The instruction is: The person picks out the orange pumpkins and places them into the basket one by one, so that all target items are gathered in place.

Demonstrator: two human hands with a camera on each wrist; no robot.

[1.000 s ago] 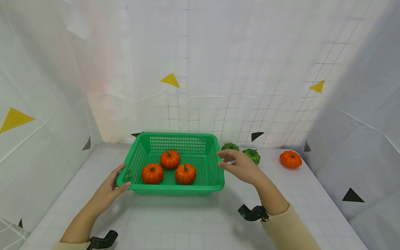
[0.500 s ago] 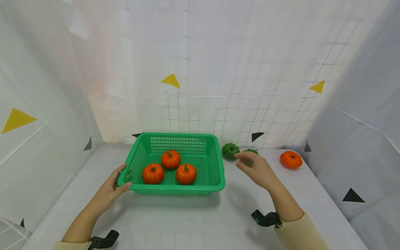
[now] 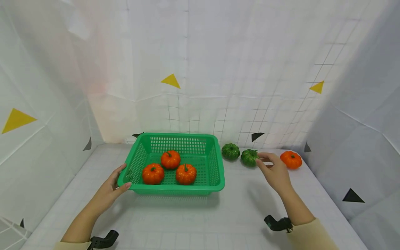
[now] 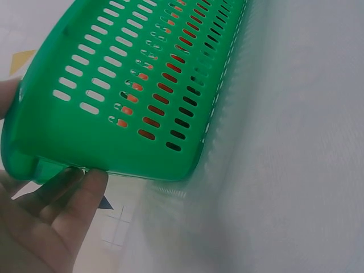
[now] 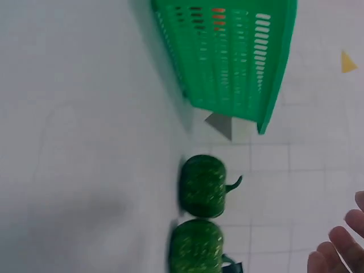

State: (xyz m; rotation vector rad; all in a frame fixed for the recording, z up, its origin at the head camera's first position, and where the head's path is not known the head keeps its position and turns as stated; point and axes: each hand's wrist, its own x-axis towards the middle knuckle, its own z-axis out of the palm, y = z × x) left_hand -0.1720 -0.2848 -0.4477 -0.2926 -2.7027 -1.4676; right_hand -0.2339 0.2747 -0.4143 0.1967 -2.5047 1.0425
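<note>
My left hand [image 3: 107,195] grips the left front corner of a green plastic basket [image 3: 175,188] by its rim. The left wrist view shows its fingers tucked under the rim of the slotted wall [image 4: 68,131]. In the basket sit three small orange pumpkins, one at the back [image 3: 170,159], one at front left [image 3: 153,174] and one at front right [image 3: 186,174]. My right hand [image 3: 276,173] hovers with nothing in it, fingers loosely bent. Its fingertips overlap the right edge of a green pumpkin [image 3: 249,158] in the head view.
Between that one and the basket sits a second green pumpkin [image 3: 230,151]. An orange pumpkin [image 3: 291,160] lies at the far right of the white table [image 3: 193,222]. White sheeting [image 3: 200,62] with yellow and black triangles rises at the back and sides.
My right hand has moved rightward from the basket's right rim, past both green pumpkins, uncovering them. My left hand and the basket have stayed in place.
</note>
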